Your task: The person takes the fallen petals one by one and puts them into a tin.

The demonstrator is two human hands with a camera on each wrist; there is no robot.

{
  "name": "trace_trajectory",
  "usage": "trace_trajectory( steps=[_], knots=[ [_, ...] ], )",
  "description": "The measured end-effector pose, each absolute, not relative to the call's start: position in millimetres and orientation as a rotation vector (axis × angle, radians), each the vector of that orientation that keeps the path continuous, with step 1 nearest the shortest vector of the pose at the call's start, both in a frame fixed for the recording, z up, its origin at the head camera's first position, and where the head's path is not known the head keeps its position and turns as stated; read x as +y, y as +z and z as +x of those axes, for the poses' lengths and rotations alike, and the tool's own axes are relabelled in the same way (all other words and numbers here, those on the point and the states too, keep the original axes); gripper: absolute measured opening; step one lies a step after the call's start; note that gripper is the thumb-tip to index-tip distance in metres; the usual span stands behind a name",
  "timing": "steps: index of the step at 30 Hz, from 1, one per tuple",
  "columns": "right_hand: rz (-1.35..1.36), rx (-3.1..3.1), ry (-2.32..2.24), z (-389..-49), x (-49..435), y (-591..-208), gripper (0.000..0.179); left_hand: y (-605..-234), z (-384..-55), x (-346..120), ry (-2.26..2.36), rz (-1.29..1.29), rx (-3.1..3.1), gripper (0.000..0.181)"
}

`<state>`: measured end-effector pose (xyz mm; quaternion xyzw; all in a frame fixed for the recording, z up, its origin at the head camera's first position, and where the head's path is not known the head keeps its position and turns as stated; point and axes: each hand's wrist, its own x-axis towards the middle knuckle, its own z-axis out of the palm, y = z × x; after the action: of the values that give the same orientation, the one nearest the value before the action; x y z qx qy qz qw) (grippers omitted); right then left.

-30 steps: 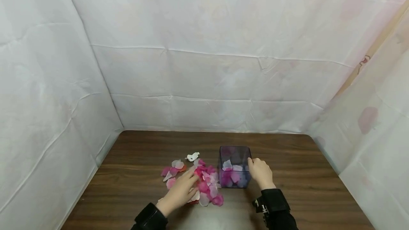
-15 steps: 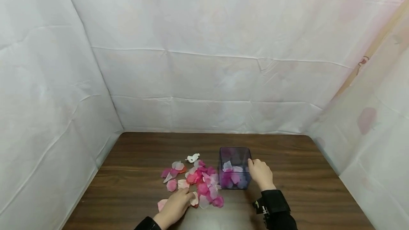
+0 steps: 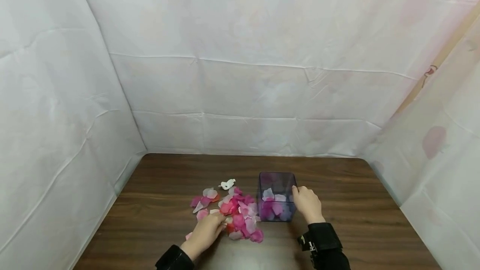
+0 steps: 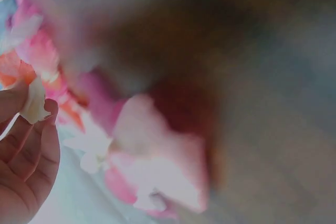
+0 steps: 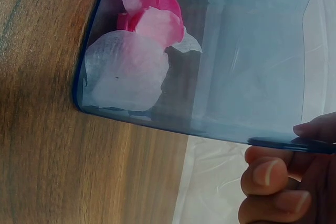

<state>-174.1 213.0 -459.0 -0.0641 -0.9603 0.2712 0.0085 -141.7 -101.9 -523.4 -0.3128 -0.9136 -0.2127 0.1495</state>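
My left hand [image 3: 206, 233] is at the near left edge of a loose heap of pink, red and white petals [image 3: 243, 220]. In the left wrist view, its thumb and fingers pinch a cream petal [image 4: 34, 102]. A see-through dark purple box [image 3: 276, 191] stands right of the heap, with white, pink and purple petals [image 5: 126, 72] inside. My right hand [image 3: 308, 204] grips the box's right rim, thumb on one side of the wall and fingers on the other, as the right wrist view shows.
A small white bird-shaped piece [image 3: 227, 184] lies behind the heap. Several stray petals [image 3: 204, 201] are left of it. The brown wooden table [image 3: 356, 203] meets white cloth walls [image 3: 247, 95] at the back and sides.
My left hand first drew back toward me from over the heap, then moved slightly forward at its near edge and took a cream petal. The right hand stays on the box.
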Motion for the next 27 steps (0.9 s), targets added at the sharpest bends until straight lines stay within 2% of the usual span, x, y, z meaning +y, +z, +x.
trace_trajectory(
  steps=[10, 16, 23, 27],
  knots=[
    [-0.199, -3.005, 0.855, -175.5, 215.0, -460.3, 0.042, -492.1, -154.4, -96.3, -0.649, -0.755, -2.830, 0.012],
    [-0.217, -3.015, 0.860, -174.9, 214.8, -459.5, 0.043, -493.6, -152.1, -93.5, -0.581, -0.744, -2.868, 0.024],
    [-0.224, -3.027, 0.879, -172.2, 214.2, -458.2, 0.042, -495.6, -150.6, -90.4, -0.603, -0.736, -2.828, 0.014],
    [-0.213, -3.025, 0.885, -171.8, 214.3, -457.8, 0.042, -496.6, -152.4, -88.9, -0.621, -0.730, -2.760, 0.017]
  ],
)
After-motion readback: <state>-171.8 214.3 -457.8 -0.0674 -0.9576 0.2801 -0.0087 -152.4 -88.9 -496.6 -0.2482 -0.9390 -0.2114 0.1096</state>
